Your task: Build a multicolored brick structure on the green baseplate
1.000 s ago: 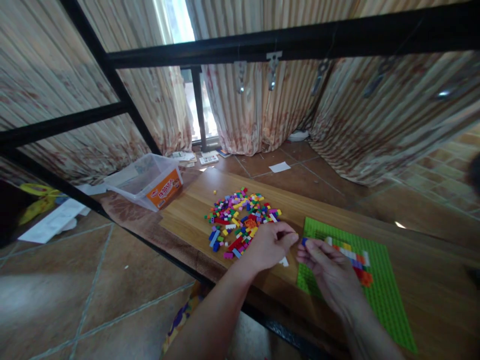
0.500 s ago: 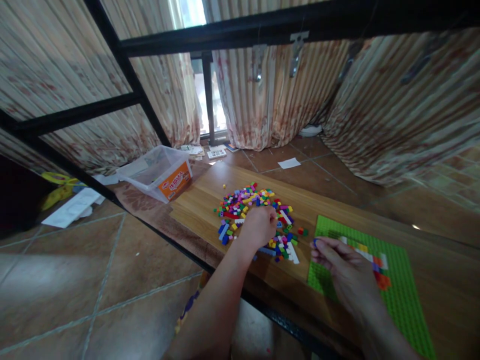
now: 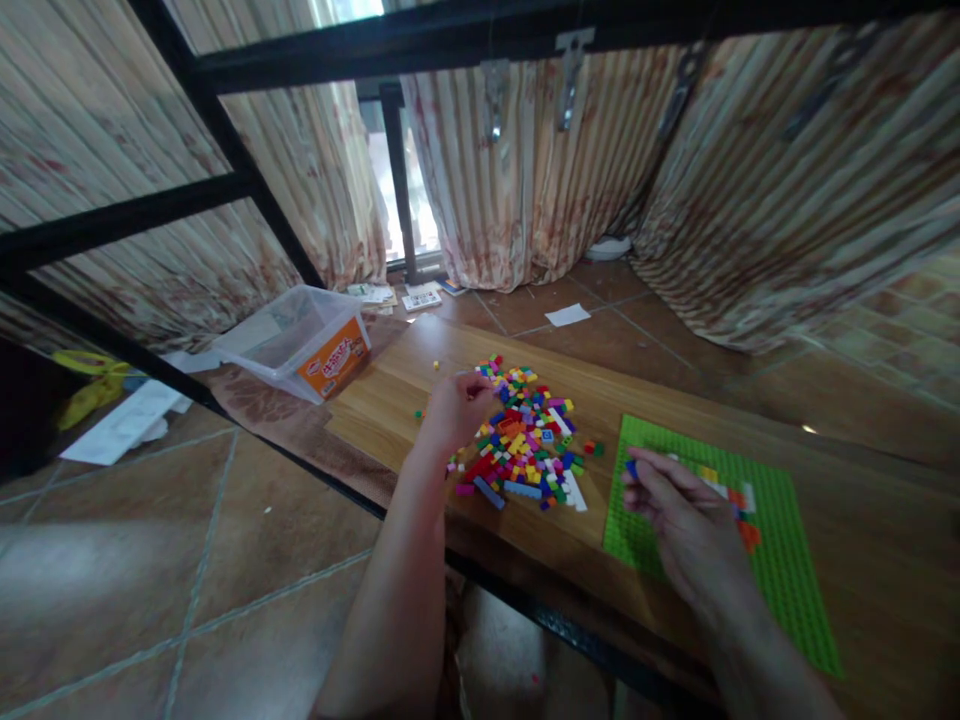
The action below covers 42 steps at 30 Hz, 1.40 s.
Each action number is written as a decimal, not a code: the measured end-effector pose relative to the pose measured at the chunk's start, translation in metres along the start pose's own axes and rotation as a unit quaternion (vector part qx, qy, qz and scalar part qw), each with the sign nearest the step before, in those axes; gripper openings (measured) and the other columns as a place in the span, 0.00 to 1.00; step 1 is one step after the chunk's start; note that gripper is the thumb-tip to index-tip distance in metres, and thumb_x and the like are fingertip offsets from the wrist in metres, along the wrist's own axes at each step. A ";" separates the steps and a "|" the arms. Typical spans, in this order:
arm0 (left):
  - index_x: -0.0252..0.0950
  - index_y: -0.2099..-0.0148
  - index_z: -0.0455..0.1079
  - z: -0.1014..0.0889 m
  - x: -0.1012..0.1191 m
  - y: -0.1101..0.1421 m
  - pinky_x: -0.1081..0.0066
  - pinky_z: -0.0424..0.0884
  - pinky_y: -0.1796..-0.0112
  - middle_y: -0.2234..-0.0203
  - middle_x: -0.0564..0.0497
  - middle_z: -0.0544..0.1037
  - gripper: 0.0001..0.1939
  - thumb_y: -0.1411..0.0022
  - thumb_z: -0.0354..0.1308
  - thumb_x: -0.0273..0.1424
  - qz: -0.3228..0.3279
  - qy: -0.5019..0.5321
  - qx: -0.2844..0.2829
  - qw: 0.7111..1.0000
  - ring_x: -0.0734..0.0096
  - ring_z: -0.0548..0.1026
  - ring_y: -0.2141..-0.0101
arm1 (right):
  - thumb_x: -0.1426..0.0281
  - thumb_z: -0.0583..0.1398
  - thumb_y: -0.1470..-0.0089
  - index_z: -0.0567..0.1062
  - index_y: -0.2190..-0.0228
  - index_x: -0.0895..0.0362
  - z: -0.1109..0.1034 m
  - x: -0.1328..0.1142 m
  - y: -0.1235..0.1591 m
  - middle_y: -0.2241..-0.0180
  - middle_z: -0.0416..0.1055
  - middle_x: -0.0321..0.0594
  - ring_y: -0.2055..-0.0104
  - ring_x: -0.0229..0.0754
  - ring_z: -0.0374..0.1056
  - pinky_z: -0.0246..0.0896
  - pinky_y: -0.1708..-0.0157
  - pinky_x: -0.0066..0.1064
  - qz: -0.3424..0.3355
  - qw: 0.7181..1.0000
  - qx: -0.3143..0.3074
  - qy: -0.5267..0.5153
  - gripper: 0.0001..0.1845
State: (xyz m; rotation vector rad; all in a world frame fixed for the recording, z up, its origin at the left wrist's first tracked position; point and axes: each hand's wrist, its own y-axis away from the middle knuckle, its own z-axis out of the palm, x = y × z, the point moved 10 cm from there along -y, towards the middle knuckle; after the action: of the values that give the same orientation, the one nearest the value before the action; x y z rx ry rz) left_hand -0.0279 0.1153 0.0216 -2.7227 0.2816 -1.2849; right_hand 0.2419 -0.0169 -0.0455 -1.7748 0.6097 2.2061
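My left hand (image 3: 454, 408) rests on the left edge of a pile of small coloured bricks (image 3: 525, 440) on the wooden board, its fingers curled down into the pile. Whether it grips a brick is hidden. My right hand (image 3: 679, 520) hovers over the left part of a green baseplate (image 3: 780, 560) and pinches a small blue brick (image 3: 631, 467) between thumb and fingers. A short row of white, yellow, red and orange bricks (image 3: 739, 500) is stuck on the baseplate beside that hand.
A clear plastic tub with an orange label (image 3: 304, 345) stands at the board's far left. Black metal frame bars (image 3: 225, 180) cross above. Curtains hang behind, and papers (image 3: 568, 315) lie on the tiled floor. The board's near edge (image 3: 525, 600) drops to the floor.
My left hand has left the baseplate's side and swept leftward across the brick pile to its far left edge, spreading bricks. My right hand keeps the blue brick over the baseplate.
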 end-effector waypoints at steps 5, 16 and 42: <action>0.33 0.68 0.78 0.016 0.013 0.002 0.75 0.64 0.70 0.76 0.54 0.77 0.08 0.43 0.56 0.25 0.047 0.032 -0.075 0.996 0.73 0.72 0.73 | 0.58 0.72 0.59 0.83 0.66 0.53 0.004 0.001 0.001 0.73 0.75 0.37 0.74 0.34 0.67 0.65 0.74 0.26 0.010 1.000 -0.001 -0.024 0.18; 0.36 0.61 0.79 0.053 0.052 0.015 0.71 0.71 0.58 0.64 0.50 0.83 0.14 0.43 0.54 0.19 0.119 -0.038 -0.123 0.984 0.68 0.78 0.63 | 0.60 0.74 0.64 0.82 0.67 0.55 0.002 -0.007 0.002 0.73 0.76 0.37 0.74 0.33 0.67 0.64 0.74 0.25 0.014 0.999 -0.006 -0.038 0.20; 0.37 0.65 0.77 0.041 -0.007 0.003 0.69 0.70 0.57 0.67 0.47 0.82 0.15 0.45 0.50 0.18 -0.016 -0.239 -0.128 0.962 0.63 0.79 0.62 | 0.58 0.72 0.63 0.82 0.64 0.54 -0.005 0.000 0.001 0.70 0.78 0.40 0.74 0.36 0.68 0.66 0.74 0.28 0.045 0.999 0.005 -0.026 0.23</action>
State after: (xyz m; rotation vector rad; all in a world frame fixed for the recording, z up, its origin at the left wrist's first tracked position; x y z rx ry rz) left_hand -0.0009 0.1153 -0.0103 -3.1511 0.3723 -0.5881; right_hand 0.2460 -0.0198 -0.0462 -1.7117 0.7011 2.2944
